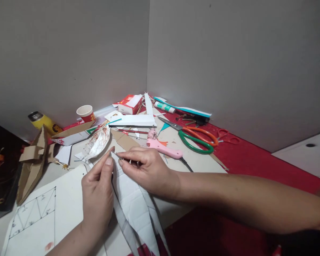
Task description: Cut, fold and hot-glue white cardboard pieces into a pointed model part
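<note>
A long white folded paper piece (pixel 134 199) with crease lines tapers to a tip and hangs toward the table's front. My left hand (pixel 99 188) pinches it near the tip, between thumb and index finger. From the right, my right hand (pixel 149 170) reaches in with its fingers closed beside that tip. A thin dark sliver shows at the right fingertips, too small to name. Just beyond the right hand lies a pink hot glue gun (pixel 162 145). A drawing sheet (pixel 37 220) with ruled lines lies left of the left hand.
Large scissors (pixel 197 140) with green and orange handles lie right of the glue gun, near smaller red scissors (pixel 229 137). Behind are a paper cup (pixel 85 113), a red box (pixel 130 104) and a glue tube (pixel 164 106). A cardboard boat shape (pixel 33 167) and yellow bottle (pixel 44 122) stand left.
</note>
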`<state>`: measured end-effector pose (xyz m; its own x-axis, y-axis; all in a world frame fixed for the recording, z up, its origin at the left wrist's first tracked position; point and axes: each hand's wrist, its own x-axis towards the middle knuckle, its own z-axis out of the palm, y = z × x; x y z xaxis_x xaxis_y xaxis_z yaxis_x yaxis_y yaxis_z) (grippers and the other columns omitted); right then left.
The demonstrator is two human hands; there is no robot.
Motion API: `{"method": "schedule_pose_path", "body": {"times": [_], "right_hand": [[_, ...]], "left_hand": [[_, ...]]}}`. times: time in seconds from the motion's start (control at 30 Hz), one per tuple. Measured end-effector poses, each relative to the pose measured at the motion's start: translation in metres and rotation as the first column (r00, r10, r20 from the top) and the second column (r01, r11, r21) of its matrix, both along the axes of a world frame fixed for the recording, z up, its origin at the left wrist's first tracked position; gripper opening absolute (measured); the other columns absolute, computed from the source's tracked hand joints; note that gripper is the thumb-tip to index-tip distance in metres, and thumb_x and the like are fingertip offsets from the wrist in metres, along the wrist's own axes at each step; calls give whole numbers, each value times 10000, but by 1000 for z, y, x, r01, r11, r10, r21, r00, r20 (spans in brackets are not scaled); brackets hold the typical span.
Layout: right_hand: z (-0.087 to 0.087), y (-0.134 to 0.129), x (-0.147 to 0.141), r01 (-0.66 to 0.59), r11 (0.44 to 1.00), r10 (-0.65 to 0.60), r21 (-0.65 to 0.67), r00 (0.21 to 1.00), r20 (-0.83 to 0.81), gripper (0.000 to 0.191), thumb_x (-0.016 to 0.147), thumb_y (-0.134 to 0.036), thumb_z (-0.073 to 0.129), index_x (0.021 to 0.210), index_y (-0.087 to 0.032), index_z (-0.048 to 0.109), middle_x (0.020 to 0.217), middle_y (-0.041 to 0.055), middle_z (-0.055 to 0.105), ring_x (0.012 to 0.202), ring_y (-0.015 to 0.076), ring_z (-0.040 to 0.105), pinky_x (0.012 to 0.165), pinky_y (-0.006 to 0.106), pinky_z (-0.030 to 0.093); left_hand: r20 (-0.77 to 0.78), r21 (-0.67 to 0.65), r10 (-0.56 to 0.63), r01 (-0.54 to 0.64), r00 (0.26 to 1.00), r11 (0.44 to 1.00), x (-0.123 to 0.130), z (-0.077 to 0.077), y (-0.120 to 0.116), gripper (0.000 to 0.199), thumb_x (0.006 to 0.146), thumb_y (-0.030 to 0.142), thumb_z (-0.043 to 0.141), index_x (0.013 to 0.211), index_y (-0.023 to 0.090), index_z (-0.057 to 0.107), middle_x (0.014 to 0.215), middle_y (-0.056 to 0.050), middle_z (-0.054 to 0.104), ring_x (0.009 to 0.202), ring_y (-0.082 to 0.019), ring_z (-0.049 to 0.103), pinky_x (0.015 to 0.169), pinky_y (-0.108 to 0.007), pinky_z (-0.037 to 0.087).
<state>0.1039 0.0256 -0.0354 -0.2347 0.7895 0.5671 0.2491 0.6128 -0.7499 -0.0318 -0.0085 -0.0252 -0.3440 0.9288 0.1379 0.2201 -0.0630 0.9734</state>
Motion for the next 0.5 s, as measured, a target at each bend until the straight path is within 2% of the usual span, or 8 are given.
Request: {"method": "schedule_pose_path", "body": {"times": [0.17,0.33,0.5], "right_hand": [[-1,1,0,-2,1000,2,3,1000,7,205,835,-166,566,926,-162,750,764,46,708,657,128,621,615,230,485],[1,-2,0,-18,1000,18,-11,999,30,205,854,-170,548,900,-146,747,748,63,701,645,148,629,614,264,497],[-2,-2,-1,-58,998,57,12,996,71,191,884,-193,557,940,-197,740,741,46,683,691,165,653,632,267,520]], "left_hand": [[-20,13,0,1,1000,1000,2,-1,0,326,844,424,638,1104,249,729,1155,-23,719,1187,-259,592,1081,-395,388],[70,61,-107,103,992,993,5,1,-4,264,888,344,591,1083,243,737,1097,-14,742,1114,-208,632,1012,-321,441],[138,103,-145,131,980,986,4,-2,-4,251,909,299,560,1066,230,744,1059,-21,747,997,-180,652,927,-285,464]]}}
